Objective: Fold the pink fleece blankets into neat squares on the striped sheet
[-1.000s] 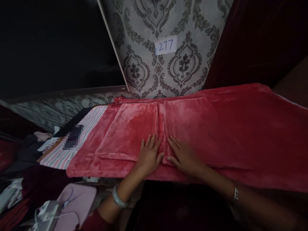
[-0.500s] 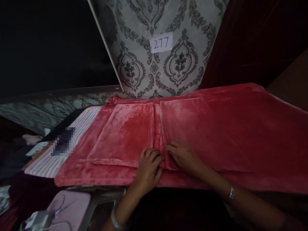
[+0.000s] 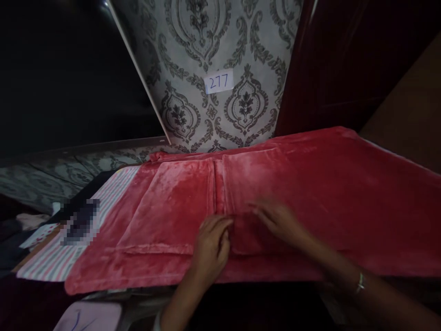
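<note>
A red plush blanket (image 3: 327,197) is spread over a low surface, with a folded panel (image 3: 172,207) on the left and another fold's edge beside it, a narrow gap between them. My left hand (image 3: 211,243) rests at the near end of that gap, on the left panel's corner, fingers bent and thumb apart from them, with no cloth visibly gripped. Just above the right-hand part of the blanket is my right hand (image 3: 280,220), its fingers loosely stretched and somewhat blurred, holding nothing. Whether its fingertips touch the cloth is hard to tell.
Left of the blanket lies a striped cloth (image 3: 44,264) with a pixelated dark item (image 3: 81,223) on it. A large dark screen (image 3: 76,73) stands behind. A paper marked 277 (image 3: 219,81) is on the patterned wall. A pale stool top (image 3: 93,317) sits below, front left.
My right hand has come away from the fold's edge and moved to the right. My left hand stays near the gap, its fingers shifted slightly. The camera view has shifted somewhat.
</note>
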A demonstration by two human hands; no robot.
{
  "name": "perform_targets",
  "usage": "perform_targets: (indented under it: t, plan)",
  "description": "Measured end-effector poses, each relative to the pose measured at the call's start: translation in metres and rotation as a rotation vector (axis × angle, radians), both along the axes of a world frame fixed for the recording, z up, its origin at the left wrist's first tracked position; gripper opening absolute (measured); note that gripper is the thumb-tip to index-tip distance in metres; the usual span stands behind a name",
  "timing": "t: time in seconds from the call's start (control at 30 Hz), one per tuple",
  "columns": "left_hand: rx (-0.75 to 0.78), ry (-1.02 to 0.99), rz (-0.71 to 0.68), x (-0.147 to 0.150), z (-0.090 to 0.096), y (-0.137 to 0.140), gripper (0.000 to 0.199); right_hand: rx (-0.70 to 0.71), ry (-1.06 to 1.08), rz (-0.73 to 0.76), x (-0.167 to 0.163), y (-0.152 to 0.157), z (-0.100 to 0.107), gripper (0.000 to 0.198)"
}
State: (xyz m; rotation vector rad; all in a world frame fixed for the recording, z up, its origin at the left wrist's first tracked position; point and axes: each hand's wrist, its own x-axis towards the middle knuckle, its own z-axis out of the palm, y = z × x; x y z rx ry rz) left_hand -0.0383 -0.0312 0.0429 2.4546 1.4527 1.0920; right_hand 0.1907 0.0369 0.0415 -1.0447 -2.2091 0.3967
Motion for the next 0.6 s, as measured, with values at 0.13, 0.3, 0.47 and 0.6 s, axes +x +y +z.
perform_targets:
  t: [0.13,0.3,0.47,0.6]
  plan:
    - [-0.191,0.266,-0.031,0.037,0.010,0.021,0.067,0.096,-0.268,-0.285,0.026,0.025,-0.009,0.052]
    - [-0.408,0.426,0.008,0.050,-0.015,0.027,0.085,0.036,-0.506,-0.255,0.022,0.018,-0.052,0.056]
    - [-0.393,0.451,0.043,0.037,-0.012,0.014,0.081,-0.027,-0.467,-0.102,0.035,0.017,-0.057,0.060]
    - [-0.359,0.455,-0.094,0.032,0.027,0.031,0.052,-0.074,-0.362,0.059,0.065,0.057,-0.025,0.059]
